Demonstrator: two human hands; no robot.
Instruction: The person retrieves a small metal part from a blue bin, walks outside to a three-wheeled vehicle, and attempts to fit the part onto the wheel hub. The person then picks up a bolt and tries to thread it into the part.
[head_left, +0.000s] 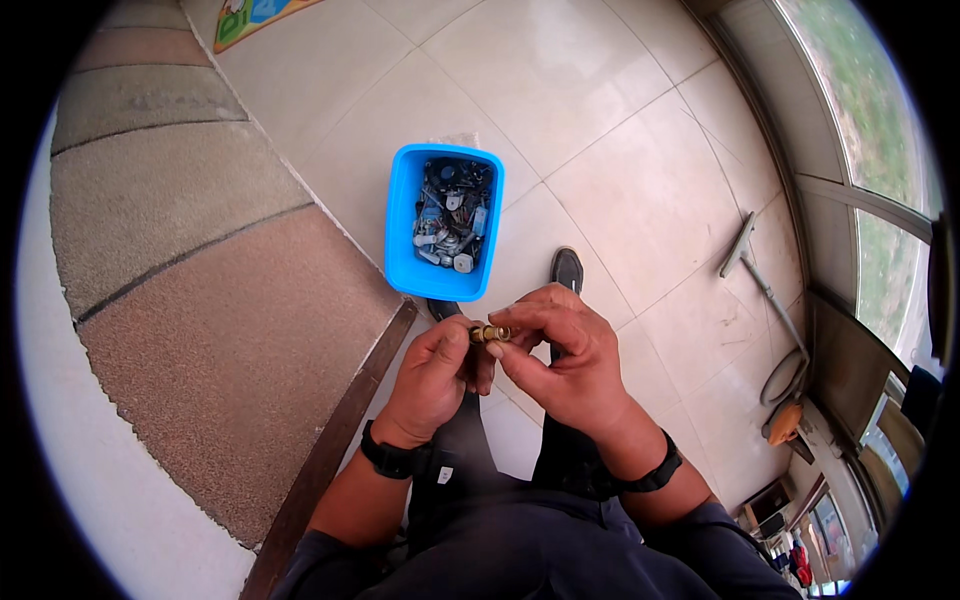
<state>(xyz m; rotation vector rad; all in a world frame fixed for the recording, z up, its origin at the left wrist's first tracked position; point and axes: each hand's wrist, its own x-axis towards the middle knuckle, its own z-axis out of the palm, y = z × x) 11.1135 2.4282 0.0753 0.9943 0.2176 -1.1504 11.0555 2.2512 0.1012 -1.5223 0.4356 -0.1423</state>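
Just above my lap, a small brass fitting (491, 334) is held between both hands. My left hand (432, 380) pinches its left end with thumb and fingers, while my right hand (565, 365) has thumb and fingertips on its right end. Beyond the hands, a blue plastic bin (399, 215) stands on the floor, filled with several mixed dark and silvery metal parts (450, 210). Some of my fingers behind the fitting are partly hidden.
My shoes (566, 270) rest on the tiled floor (580, 120). Rough pink and grey slabs (220, 370) with a brown edge lie at left. A vacuum cleaner or similar long-handled tool (760, 280) lies at right beside glazed frames (890, 280). A colourful mat (255, 20) is at top left.
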